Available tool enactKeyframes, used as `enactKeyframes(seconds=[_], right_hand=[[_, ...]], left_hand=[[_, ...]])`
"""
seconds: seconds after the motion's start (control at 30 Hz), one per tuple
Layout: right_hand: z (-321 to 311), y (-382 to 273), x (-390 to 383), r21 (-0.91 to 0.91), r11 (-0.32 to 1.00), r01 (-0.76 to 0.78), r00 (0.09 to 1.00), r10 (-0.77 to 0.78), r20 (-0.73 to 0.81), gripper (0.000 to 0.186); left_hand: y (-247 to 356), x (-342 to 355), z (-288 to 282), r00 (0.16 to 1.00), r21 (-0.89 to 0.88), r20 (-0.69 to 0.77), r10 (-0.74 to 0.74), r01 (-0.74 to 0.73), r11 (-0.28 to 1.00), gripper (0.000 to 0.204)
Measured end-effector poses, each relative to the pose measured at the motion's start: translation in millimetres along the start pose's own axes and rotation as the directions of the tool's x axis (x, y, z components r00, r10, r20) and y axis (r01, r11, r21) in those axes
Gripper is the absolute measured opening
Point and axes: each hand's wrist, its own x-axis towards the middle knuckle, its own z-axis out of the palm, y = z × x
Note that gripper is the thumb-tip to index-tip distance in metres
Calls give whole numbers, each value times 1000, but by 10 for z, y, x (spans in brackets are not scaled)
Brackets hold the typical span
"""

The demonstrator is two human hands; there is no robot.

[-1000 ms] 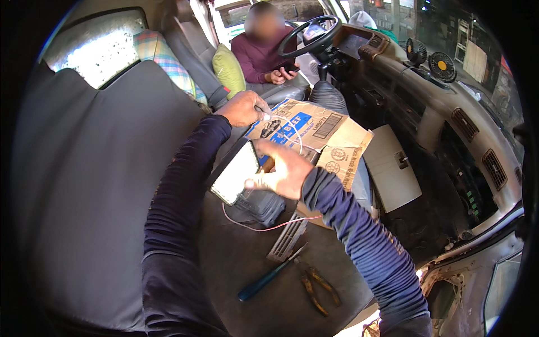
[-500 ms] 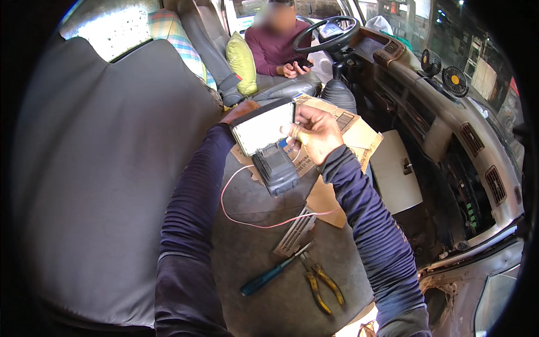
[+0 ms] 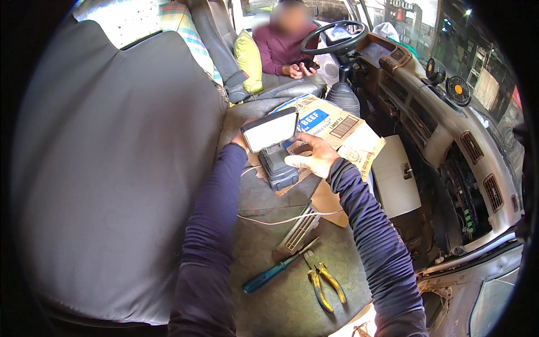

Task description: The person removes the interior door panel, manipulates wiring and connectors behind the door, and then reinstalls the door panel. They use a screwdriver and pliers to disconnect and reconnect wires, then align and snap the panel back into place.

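Note:
A black LED work light (image 3: 272,130) with a white rectangular panel stands tilted on its blocky dark base (image 3: 279,168), over the seat and cardboard. My left hand (image 3: 241,139) is behind the panel's left edge, closed against the light; most of its fingers are hidden. At the right side, my right hand (image 3: 315,156) has its thumb on the base and its fingers bent near the panel's lower corner. A thin pinkish wire (image 3: 269,223) runs across the seat between my forearms. Nearer me lie a grey slatted vent grille (image 3: 296,231), a blue-handled screwdriver (image 3: 269,276) and yellow-handled pliers (image 3: 321,283).
Printed cardboard (image 3: 351,132) lies on the seat beyond my right hand. Across the cab, a person (image 3: 281,48) leans on the far seat beside a green pillow (image 3: 247,59). Along the right run the steering wheel (image 3: 321,40), dashboard and a pale panel (image 3: 397,180).
My right hand has slid down from the panel's right edge to the base. The wire's loop now passes behind my left sleeve, and the whole view has shifted slightly.

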Motion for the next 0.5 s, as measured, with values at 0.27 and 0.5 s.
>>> enactKeyframes(seconds=[0.27,0.5], right_hand=[[102,-65,291,19,998,58,975,-61,215,83],[78,37,521,7,999,-51,957,47,287,86]], left_hand=[[-155,-318,341,968,-137,-248,-46,12,991,20],[-198,-270,368,961,-181,-274,-29,-21,983,21]])
